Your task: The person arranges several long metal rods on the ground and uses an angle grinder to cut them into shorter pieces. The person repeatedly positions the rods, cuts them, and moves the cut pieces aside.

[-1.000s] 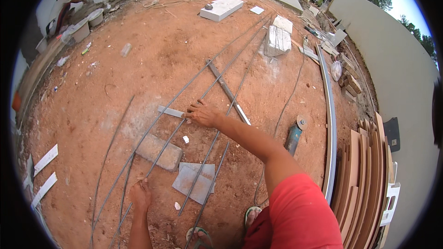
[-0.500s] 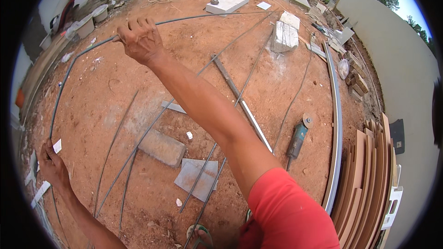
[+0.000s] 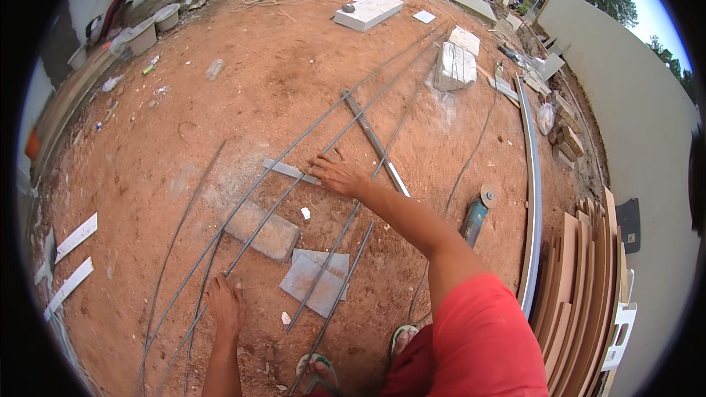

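Note:
Long thin grey steel rods (image 3: pixel 306 134) lie diagonally on reddish dirt. My right hand (image 3: pixel 337 173) is open with spread fingers over a rod, beside a short grey metal strip (image 3: pixel 279 167). Low on the left, my left hand (image 3: pixel 226 301) is open, fingertips at the lower part of a rod. A concrete block (image 3: pixel 261 231) and overlapping grey square tiles (image 3: pixel 316 287) lie under the rods. A longer metal bar (image 3: pixel 371 140) crosses beneath them farther ahead. An angle grinder (image 3: pixel 476 217) with a teal body rests right of my right arm.
Stacked wooden boards (image 3: pixel 577 287) and long metal profiles (image 3: pixel 531 191) line the right, near a wall (image 3: pixel 618 88). White blocks (image 3: pixel 456 66) and a white slab (image 3: pixel 368 11) lie farther off. A crouching person (image 3: pixel 110 11) works beside tubs (image 3: pixel 143 40) at the upper left.
Half a second ago both hands held a bent rod raised toward the left. It now lies among the other rods, and both hands have moved down and right, with their fingers loosened.

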{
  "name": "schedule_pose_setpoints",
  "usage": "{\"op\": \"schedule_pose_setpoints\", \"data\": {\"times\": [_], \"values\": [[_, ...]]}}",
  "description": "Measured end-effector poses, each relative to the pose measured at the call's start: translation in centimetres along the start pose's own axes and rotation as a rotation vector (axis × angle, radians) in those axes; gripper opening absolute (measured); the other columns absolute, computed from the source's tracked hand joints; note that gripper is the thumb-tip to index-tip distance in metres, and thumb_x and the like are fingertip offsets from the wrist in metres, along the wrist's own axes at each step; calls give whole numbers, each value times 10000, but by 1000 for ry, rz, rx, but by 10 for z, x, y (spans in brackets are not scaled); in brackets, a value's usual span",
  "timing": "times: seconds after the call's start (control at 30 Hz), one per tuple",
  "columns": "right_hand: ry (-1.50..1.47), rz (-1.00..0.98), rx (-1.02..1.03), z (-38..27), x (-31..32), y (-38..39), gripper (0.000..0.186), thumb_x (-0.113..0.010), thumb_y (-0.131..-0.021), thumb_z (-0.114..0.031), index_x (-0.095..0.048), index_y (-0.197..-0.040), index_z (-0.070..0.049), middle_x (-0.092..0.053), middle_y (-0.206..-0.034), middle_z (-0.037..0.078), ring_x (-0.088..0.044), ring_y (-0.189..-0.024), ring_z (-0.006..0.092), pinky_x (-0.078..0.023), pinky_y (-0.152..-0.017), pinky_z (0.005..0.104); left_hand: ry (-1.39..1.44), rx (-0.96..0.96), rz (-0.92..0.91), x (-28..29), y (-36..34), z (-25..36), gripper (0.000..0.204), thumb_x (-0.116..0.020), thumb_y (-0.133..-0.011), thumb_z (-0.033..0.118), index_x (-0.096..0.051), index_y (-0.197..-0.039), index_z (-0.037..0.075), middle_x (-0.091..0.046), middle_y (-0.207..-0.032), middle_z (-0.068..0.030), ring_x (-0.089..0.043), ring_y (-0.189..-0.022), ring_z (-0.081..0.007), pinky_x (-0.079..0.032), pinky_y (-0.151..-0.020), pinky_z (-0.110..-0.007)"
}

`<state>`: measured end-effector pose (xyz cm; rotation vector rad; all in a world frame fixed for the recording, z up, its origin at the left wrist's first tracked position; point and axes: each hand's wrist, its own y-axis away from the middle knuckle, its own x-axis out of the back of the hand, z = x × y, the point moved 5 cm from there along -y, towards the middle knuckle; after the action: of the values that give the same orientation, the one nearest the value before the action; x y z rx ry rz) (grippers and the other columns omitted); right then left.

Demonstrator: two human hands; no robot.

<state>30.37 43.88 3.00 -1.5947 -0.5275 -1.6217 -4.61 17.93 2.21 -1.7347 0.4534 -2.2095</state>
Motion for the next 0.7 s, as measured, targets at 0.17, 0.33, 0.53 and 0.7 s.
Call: {"op": "schedule_pose_setpoints", "data": {"times": [0.17, 0.33, 0.53, 0.7], "values": [[31, -162, -64, -3, -8, -25, 375, -520, -1062, -359, -591, -1384, -180, -597, -1367, 80, -498, -1372, 264, -349, -1162, 532, 140, 143, -194, 6, -2, -18, 265, -580, -1046, 197, -635, -1015, -61, -622, -830, -262, -634, -762, -391, -457, -659, -482], [-9, 44, -87, 15, 15, -61, 299, -582, -1019, -380, -636, -1108, -99, -675, -1094, 122, -632, -1130, 295, -458, -1009, 444, 210, 320, -134, 18, -35, -45, 206, -623, -1036, 184, -603, -913, 20, -555, -688, -172, -492, -574, -319, -409, -552, -428], [-25, 827, -56, 0, 180, -182, 295, -716, -909, -360, -645, -873, -75, -671, -825, 117, -688, -822, 312, -528, -737, 452, -269, -57, 541, 185, -129, -86, 138, -657, -1039, 178, -676, -986, 52, -613, -707, -83, -528, -570, -206, -405, -522, -348], [0, 1047, -47, 1, 293, -236, 287, -750, -907, -362, -658, -845, -97, -681, -731, 110, -694, -700, 307, -534, -633, 431, -376, -37, 839, 283, -165, -64, 145, -652, -1040, 145, -692, -990, 15, -707, -850, -118, -638, -692, -173, -449, -579, -339]]}}
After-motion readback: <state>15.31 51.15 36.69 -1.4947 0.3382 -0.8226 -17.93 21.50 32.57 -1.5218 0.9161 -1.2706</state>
